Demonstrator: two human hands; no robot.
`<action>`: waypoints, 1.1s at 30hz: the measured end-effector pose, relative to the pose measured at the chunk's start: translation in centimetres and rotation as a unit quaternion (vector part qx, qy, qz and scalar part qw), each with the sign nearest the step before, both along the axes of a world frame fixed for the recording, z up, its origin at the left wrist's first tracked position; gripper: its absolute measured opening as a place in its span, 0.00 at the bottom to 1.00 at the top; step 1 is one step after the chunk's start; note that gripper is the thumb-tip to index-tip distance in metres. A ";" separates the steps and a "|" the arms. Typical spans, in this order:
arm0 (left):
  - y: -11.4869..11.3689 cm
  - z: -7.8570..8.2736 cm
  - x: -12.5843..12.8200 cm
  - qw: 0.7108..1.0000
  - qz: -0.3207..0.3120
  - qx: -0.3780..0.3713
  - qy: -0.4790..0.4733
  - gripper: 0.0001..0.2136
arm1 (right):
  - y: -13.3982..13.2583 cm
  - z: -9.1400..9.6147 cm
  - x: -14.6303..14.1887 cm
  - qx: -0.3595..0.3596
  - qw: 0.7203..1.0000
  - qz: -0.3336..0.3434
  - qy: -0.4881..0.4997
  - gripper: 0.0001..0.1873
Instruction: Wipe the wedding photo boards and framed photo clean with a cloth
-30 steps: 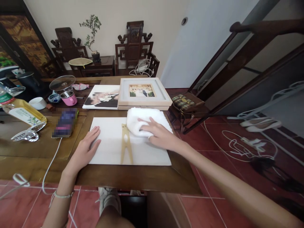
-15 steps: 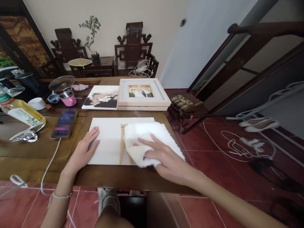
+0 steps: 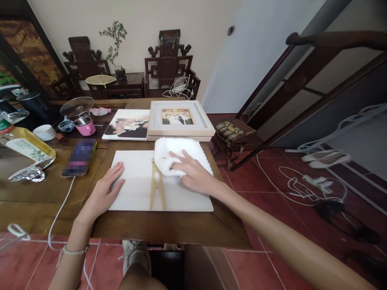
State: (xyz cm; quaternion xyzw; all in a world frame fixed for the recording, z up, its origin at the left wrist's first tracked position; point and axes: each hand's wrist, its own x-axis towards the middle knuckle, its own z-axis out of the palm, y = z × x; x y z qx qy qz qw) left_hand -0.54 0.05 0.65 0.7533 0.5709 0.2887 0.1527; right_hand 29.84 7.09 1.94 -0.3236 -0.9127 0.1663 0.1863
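White backing board [image 3: 133, 177]: flat on the wooden table [image 3: 163, 227] before the person, a tan forked strut [image 3: 153, 189] lying along its middle.
Left hand [image 3: 107, 192]: fingers extended, thumb apart, gripping nothing; it rests on the board's left edge.
Right hand [image 3: 195, 174]: fingers partly spread, holding a bunched white towel [image 3: 181, 145] against the board's upper right.
Wiping progress: apparently under way, not finished; the towel is down on the board. How much has been cleaned cannot be told (white cloth on white board shows no trace).
Framed picture [image 3: 178, 117] and photo panel [image 3: 128, 128]: just beyond the board, apart from both hands; whether either has been wiped is unclear.
Hidden: the board's upper right corner, under the towel; the right thumb.
Hard to see: the phone [image 3: 80, 157] and part of the panel, pixelated.
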 end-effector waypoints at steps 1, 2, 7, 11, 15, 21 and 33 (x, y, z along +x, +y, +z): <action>0.0 0.0 0.0 1.000 -0.001 0.001 0.000 0.23 | -0.7 0.0 -0.1 0.004 1.000 -0.006 -0.002 0.32; 0.0 -0.1 0.0 1.000 -0.001 0.001 0.001 0.24 | -1.8 0.1 -0.2 0.003 1.000 -0.008 -0.006 0.32; 0.1 -0.2 -0.1 1.000 -0.002 -0.001 0.002 0.25 | -8.5 1.6 0.5 -0.045 0.998 0.038 -0.039 0.29; 0.1 -0.2 -0.1 1.000 0.003 -0.001 -0.001 0.24 | -9.8 2.4 1.6 -0.081 0.993 0.068 -0.045 0.28; 0.1 -0.3 -0.2 1.000 0.000 0.003 -0.001 0.24 | -5.5 1.9 2.3 -0.112 0.993 0.032 0.002 0.28; 0.2 -0.2 -0.2 1.000 -0.002 0.000 -0.004 0.23 | 1.4 0.1 1.8 -0.107 0.986 -0.094 0.090 0.26; 0.3 -0.5 -0.3 1.000 -0.004 0.000 0.004 0.23 | -11.1 2.8 3.0 -0.114 0.993 0.020 -0.002 0.26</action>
